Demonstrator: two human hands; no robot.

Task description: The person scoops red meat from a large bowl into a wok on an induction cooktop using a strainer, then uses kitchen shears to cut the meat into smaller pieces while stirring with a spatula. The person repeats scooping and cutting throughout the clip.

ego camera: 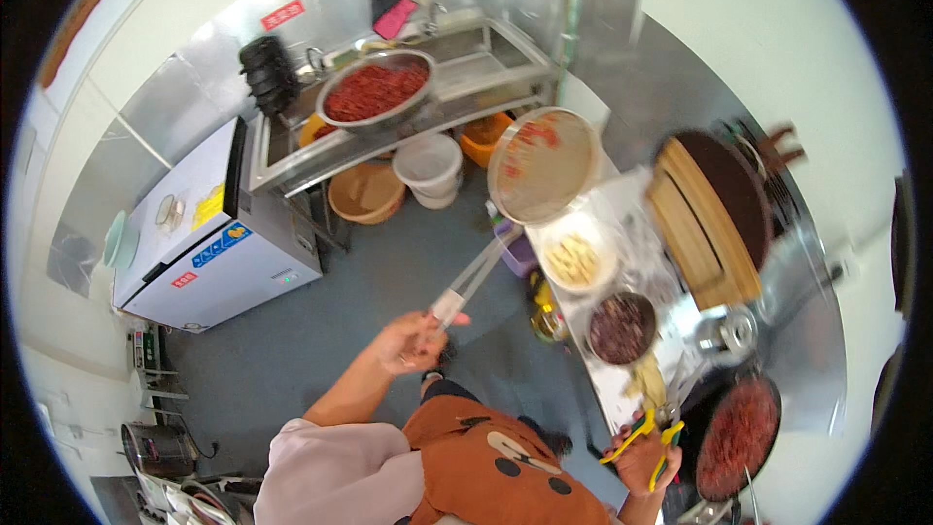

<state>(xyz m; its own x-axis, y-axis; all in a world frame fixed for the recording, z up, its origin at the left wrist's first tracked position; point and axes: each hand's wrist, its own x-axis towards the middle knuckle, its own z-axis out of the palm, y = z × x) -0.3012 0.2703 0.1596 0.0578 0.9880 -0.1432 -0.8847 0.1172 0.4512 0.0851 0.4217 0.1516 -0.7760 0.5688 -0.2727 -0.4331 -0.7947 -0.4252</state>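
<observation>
My left hand (415, 343) grips the handle of a large round mesh strainer (550, 175), held out over the floor and the counter's near end. Bits of red food, blurred, cling to its mesh. Lower right, the yellow-and-green handles of kitchen scissors (667, 432) are in my right hand (645, 456); the blades point towards the counter. Beside that hand sits a black wok (689, 408) heaped with chopped red food, probably chillies (740, 437). A metal bowl of dark purplish pieces (622, 328) and a white bowl of pale yellowish pieces (574, 260) stand on the counter.
A large wok with a wooden lid (696, 226) occupies the counter's back. Across the floor, a steel basin of red food (379, 90) rests on the sink unit (503, 80). Below are a white bucket (430, 168) and a tan basin (367, 193). A chest freezer (226, 270) stands left.
</observation>
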